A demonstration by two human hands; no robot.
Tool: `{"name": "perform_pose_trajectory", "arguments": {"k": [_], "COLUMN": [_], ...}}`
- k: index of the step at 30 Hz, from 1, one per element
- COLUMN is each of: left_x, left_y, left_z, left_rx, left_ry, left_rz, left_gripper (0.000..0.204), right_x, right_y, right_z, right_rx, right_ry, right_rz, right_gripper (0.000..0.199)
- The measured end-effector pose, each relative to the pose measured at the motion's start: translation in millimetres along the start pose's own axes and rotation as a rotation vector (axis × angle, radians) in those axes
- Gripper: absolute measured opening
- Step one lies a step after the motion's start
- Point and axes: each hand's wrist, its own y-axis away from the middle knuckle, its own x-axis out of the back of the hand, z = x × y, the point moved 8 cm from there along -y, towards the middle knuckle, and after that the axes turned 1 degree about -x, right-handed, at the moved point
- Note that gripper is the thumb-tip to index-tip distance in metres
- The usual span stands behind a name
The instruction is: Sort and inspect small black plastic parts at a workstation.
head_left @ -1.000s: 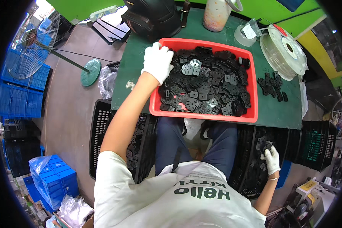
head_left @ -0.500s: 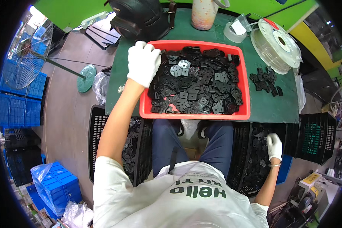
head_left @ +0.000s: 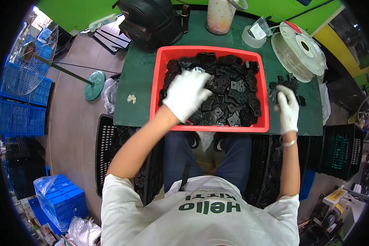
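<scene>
Presently, 2 gloved hands at the green table (head_left: 136, 78), taking 12 o'clock as straight away from the wearer. Left hand (head_left: 187, 95) above the 9 o'clock side of the red tub (head_left: 209, 128), inside the rim, forearm slanting in from 7. Black flat parts (head_left: 235, 87) heaped in the tub, the larger exposed spread toward 3 o'clock from that hand. Pale part (head_left: 198, 69) peeping out just beside its fingers, on the 12 o'clock side. Grip there: thumb and fingers apart, gap facing 3. Contact with the heap under the palm: hidden, cannot tell.

Right hand (head_left: 288, 111) outside the tub, beyond the 3 o'clock wall, with a narrow strip of bare table between. Forearm nearly upright from 6, fingers toward 12 to 11, right at the near edge of a small loose pile (head_left: 291, 80) of similar black parts. Bearing of pile from this grip: 12 to 1 o'clock. Fingers curled and blurred; empty or pinching a piece, cannot tell.

Key relation: heap nearer the left, loose pile nearer the right; from right grip to heap, across the wall toward 9. Part axes jumbled, no shared direction. Tub's long axis along 9 to 3, roughly square to the right forearm. Farther out past the pile, near 12: white spool (head_left: 288, 55). Beyond the tub toward 11: black backpack (head_left: 151, 24).
</scene>
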Motion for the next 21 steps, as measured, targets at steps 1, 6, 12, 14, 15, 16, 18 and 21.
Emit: {"name": "perform_pose_trajectory", "arguments": {"k": [1, 6, 12, 14, 15, 16, 18, 21], "left_x": [-3.8, -30.5, -28.6, -22.6, -16.2, -7.5, -5.7, -14.4], "left_y": [-1.7, -19.8, -17.6, -17.5, -19.9, -21.4, -15.3, -3.0], "left_z": [-25.6, -57.4, -68.6, -55.9, -42.8, -16.0, 23.2, 63.3], "left_rx": [0.098, 0.065, 0.076, 0.043, 0.004, -0.049, 0.027, -0.053], "left_ry": [-0.139, -0.326, -0.327, -0.107, 0.119, 0.232, 0.448, 0.700], "left_rz": [-0.094, -0.137, -0.100, -0.064, -0.027, -0.017, -0.181, -0.203], "left_gripper": [0.040, 0.031, 0.021, 0.019, 0.017, 0.015, 0.019, 0.026], "right_x": [19.7, 64.1, 6.0, -30.5, -47.8, -61.5, -85.6, -86.2], "right_y": [-18.2, -75.9, -32.6, -5.4, 12.6, 23.8, 45.6, 71.7], "right_z": [16.5, 93.3, 1.6, -38.2, -58.3, -65.6, -63.8, -61.0], "right_rx": [0.000, 0.224, 0.607, 0.696, 0.759, 0.675, 0.545, 0.457], "right_ry": [0.141, 0.702, 0.802, 0.655, 0.631, 0.556, 0.404, 0.395], "right_rz": [0.115, 0.259, 0.253, 0.057, -0.039, -0.097, -0.227, -0.327], "right_gripper": [0.023, 0.025, 0.019, 0.023, 0.027, 0.031, 0.036, 0.033]}}
